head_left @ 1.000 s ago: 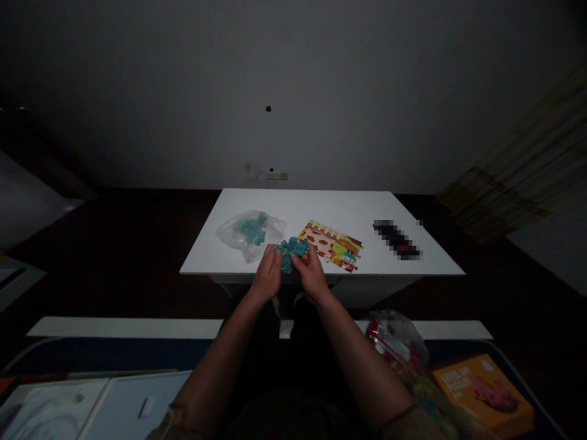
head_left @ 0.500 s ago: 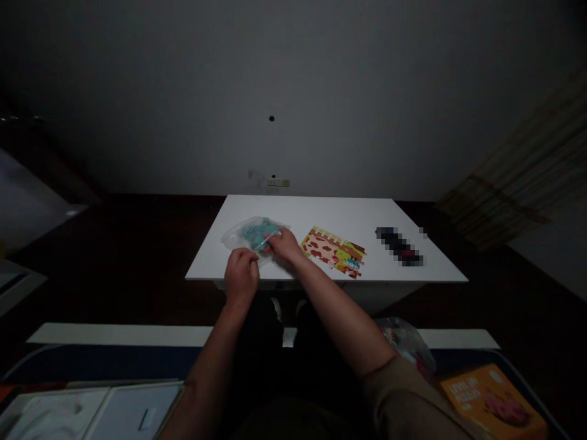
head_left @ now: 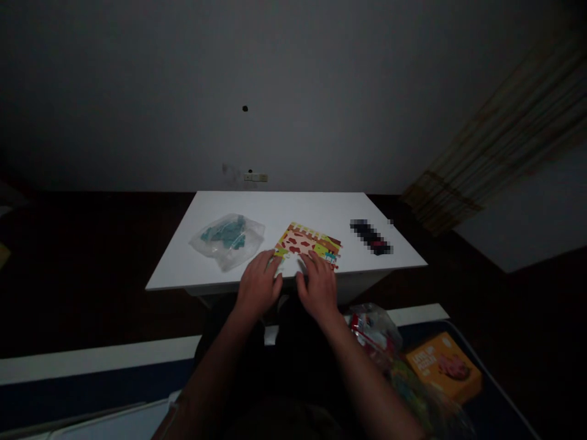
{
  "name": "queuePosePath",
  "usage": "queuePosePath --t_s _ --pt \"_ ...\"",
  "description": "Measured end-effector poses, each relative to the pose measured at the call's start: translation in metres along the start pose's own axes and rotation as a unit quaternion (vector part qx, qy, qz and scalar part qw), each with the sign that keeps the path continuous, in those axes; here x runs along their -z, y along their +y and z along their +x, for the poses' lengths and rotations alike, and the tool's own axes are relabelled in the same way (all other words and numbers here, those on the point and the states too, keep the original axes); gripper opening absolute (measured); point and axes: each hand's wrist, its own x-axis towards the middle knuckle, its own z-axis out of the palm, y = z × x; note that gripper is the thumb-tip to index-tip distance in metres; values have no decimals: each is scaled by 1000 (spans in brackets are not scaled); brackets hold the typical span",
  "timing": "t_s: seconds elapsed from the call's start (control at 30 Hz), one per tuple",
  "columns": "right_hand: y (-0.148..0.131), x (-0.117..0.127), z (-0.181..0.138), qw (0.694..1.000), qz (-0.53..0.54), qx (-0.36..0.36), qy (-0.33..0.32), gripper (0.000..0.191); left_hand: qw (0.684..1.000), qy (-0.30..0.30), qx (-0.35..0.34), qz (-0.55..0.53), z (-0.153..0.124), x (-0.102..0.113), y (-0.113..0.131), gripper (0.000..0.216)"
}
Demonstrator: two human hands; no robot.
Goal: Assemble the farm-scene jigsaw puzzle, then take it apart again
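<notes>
White desk [head_left: 284,208] fills the middle of our view, seen from above and from its near side, with dark floor [head_left: 92,263] around it. Towards the desk's near edge, just right of centre, lies a flat jigsaw puzzle [head_left: 307,239] in yellow, cream, red and green, its far edge notched like a battlement and its cream area dotted with red shapes.

Our left hand [head_left: 259,287] and right hand [head_left: 318,287] both rest on the puzzle's near edge, palms down and fingers spread, neither one clenched. The fingertips touch the puzzle, and we cannot tell whether a loose piece lies beneath them. The hands sit just apart, with a pale patch showing between them.

Just left of the puzzle, a clear plastic bag [head_left: 227,241] lies flat on the desk, holding teal puzzle pieces [head_left: 224,233]. Well to the right sits a dark oblong object [head_left: 370,237], too blurred to identify. Beyond the desk, a grey wall [head_left: 293,91] carries a small switch plate [head_left: 255,177]. Nearer to us, below the desk and to the right, are a crumpled plastic bag [head_left: 372,333] with red contents and an orange box [head_left: 444,366] printed "Level Up Puzzle".
</notes>
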Motion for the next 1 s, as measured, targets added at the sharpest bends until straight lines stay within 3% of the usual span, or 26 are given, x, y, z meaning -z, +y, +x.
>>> queuePosePath --t_s 0.07,0.17,0.37,0.47,0.6,0.73,1.0 --pt "13 4 -11 999 -47 -24 13 52 1000 0 23 -13 9 -14 1 52" --pt "30 6 -10 996 -80 -27 -27 52 999 -28 26 -18 11 -22 -3 52" --pt "55 17 35 991 -79 26 -103 45 997 -65 -8 -27 0 -6 -3 33" --pt "53 20 47 990 -55 77 -107 41 997 -75 -11 -33 -2 0 4 29" --pt "42 16 38 982 2 134 -135 48 996 -77 10 -46 1 1 5 35" --pt "36 10 26 978 11 130 -161 55 997 -46 32 -57 7 -4 -1 42" --pt "37 12 19 981 10 115 -155 56 991 -129 -23 -3 0 -13 1 53"
